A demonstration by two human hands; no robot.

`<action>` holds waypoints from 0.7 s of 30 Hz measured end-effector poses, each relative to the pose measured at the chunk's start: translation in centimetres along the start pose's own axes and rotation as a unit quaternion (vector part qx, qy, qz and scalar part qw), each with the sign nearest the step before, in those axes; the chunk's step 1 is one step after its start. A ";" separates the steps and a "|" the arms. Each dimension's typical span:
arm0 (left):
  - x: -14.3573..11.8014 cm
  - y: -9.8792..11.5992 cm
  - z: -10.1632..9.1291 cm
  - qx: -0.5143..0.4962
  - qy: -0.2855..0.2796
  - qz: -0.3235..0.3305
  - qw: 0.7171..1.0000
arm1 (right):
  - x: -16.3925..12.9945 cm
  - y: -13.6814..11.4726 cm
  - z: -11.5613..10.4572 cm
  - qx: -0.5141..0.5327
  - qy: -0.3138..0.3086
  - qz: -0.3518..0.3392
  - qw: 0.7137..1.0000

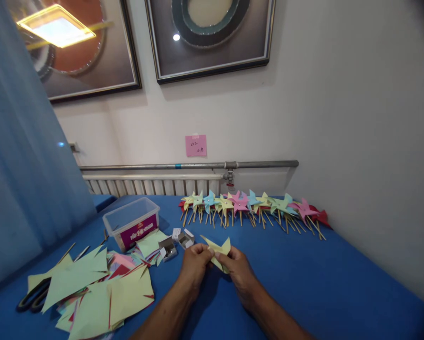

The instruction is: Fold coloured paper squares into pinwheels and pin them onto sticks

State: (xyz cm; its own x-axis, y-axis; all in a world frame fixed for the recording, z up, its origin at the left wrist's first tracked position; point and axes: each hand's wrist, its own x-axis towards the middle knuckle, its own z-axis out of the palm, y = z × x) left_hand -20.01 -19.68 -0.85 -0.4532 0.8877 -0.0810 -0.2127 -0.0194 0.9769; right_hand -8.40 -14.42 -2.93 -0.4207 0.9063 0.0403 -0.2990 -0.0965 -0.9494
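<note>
Because the yellow paper [219, 249] is pinched between your left hand [195, 265] and your right hand [239, 270], it is kept in the air over the blue table [304, 278]. Your left hand grasps its left part with thumb and fingers; your right hand grasps the other part, with the thumb pressing near the middle. Some points of the paper stand up freely between and beyond the hands. As I judge, the step in hand is to bend the cut corners toward the centre. Whether a pin is already there, I cannot tell, since your fingers cover this place. The next move calls, I think, for a firm pinch at the centre, but gentle enough to make no crease.

Just beyond your left hand, and to its left, are two small open boxes [168, 249]. Farther left of it stands a clear plastic tub [137, 230], and nearer to you lie cut paper sheets [131, 295] with black-handled scissors [32, 297]. Beyond both hands, pinwheels [240, 203] on sticks form a row, which extends past your right hand.
</note>
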 end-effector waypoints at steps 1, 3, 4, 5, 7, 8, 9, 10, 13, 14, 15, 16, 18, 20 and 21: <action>0.0 0.0 0.0 0.004 0.001 0.002 1.000 | 0.1 0.0 0.0 -0.004 0.000 0.001 1.000; 0.1 0.0 -0.1 0.006 -0.003 0.003 1.000 | 0.4 0.1 0.0 -0.011 0.004 0.010 1.000; 0.1 0.0 -0.1 0.008 -0.007 0.001 1.000 | 0.5 0.2 0.0 -0.014 0.009 0.016 1.000; 0.0 0.1 -0.1 0.009 -0.010 -0.001 1.000 | 0.5 0.3 -0.1 -0.016 0.014 0.022 1.000; 0.0 0.1 -0.1 0.009 -0.013 -0.004 1.000 | 0.6 0.5 -0.2 -0.021 0.014 0.026 0.999; 0.0 0.1 -0.1 0.008 -0.012 -0.006 1.000 | 0.7 0.6 -0.3 -0.023 0.011 0.024 0.999; 0.0 0.1 -0.1 0.006 -0.011 -0.009 1.000 | 0.7 0.7 -0.4 -0.025 0.010 0.019 0.999; 0.1 0.2 -0.2 0.003 -0.011 -0.012 1.000 | 0.7 0.9 -0.5 -0.027 0.010 0.014 0.999; 0.3 0.3 -0.5 -0.002 -0.012 -0.018 1.000 | 0.6 1.1 -0.7 -0.032 0.021 0.014 0.999; 0.4 0.4 -0.6 0.001 -0.010 -0.021 1.000 | 0.6 1.1 -0.7 -0.032 0.025 0.017 0.999; 0.5 0.4 -0.7 0.005 -0.007 -0.020 1.000 | 0.6 1.1 -0.7 -0.034 0.028 0.021 0.999; 0.5 0.3 -0.7 0.010 -0.002 -0.018 1.000 | 0.6 1.0 -0.7 -0.036 0.029 0.024 0.999; 0.7 0.0 -0.7 0.021 0.004 -0.009 1.000 | 0.6 1.0 -0.7 -0.041 0.028 0.029 0.998; 0.8 -0.3 -0.5 0.035 0.001 -0.001 0.999 | 0.8 1.1 -0.8 -0.047 0.026 0.031 0.998; 1.0 -0.4 -0.6 0.049 -0.001 0.001 0.999 | 0.9 1.2 -0.9 -0.049 0.029 0.029 0.998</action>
State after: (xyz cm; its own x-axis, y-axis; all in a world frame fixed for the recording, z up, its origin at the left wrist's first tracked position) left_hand -20.85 -19.09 -1.42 -0.4511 0.8890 -0.0792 -0.1267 0.0240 0.9916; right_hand -8.41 -13.40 -4.33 -0.3841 0.9227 -0.0313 -0.1892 -0.1119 -0.9755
